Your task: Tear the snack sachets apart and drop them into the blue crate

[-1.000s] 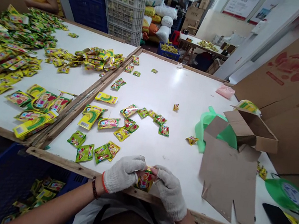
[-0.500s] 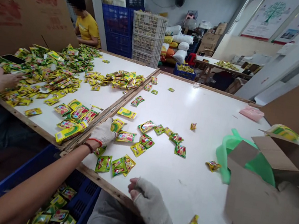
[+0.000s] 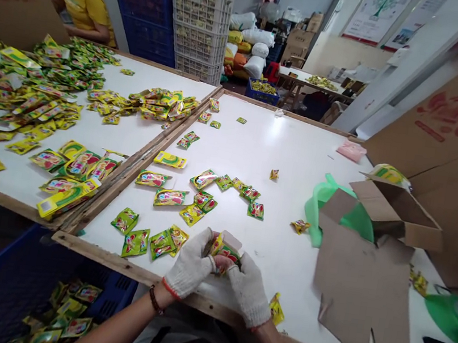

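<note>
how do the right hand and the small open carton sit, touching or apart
Touching. The head view shows the small open carton held between both hands, with the gloved right hand closed against its side and no gap between.

**Left hand (image 3: 191, 266) and right hand (image 3: 250, 289) close together beyond the table rail (image 3: 112, 260)**

You turn both gloved hands inward, fingers curled in a grip. Your forearms (image 3: 120, 324) slant up from the rail's near side.
</note>
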A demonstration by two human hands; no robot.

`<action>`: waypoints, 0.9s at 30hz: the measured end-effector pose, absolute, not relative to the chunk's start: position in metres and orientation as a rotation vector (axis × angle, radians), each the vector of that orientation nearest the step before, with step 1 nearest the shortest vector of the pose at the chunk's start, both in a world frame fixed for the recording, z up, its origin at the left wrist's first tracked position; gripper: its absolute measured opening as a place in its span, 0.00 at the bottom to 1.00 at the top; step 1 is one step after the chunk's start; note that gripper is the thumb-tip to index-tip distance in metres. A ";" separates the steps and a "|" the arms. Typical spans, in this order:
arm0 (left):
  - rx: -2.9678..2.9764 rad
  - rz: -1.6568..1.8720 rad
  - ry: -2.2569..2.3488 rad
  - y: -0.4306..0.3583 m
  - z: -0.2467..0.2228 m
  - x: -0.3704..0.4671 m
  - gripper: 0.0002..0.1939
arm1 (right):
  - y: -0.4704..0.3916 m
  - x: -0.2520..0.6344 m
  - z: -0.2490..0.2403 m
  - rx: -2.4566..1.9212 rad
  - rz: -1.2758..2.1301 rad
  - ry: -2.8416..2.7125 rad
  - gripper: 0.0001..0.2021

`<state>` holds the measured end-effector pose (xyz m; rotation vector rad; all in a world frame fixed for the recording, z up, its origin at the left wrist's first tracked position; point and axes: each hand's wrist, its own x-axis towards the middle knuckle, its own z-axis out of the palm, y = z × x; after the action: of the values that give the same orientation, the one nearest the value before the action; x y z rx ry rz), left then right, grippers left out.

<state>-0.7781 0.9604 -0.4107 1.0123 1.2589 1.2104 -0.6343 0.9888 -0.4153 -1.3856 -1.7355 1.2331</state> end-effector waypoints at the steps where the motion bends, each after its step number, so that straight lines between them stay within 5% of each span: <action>1: 0.993 1.227 1.314 0.960 -0.416 -0.776 0.16 | 0.984 -0.631 -0.420 -1.420 1.227 -1.743 0.14; 8: 1.072 1.125 1.282 0.949 -0.421 -0.782 0.16 | 0.970 -0.614 -0.432 -1.287 1.444 -1.456 0.19; 16: 1.403 1.020 1.350 0.947 -0.412 -0.793 0.09 | 0.968 -0.605 -0.432 -1.285 1.048 -1.743 0.14; 27: 1.100 1.077 1.310 0.955 -0.424 -0.785 0.13 | 0.968 -0.603 -0.435 -1.313 1.051 -1.741 0.15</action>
<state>-0.7851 0.9547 -0.4243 1.0998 1.3101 1.0775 -0.6031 0.9680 -0.4352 -1.3129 -1.7407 1.0512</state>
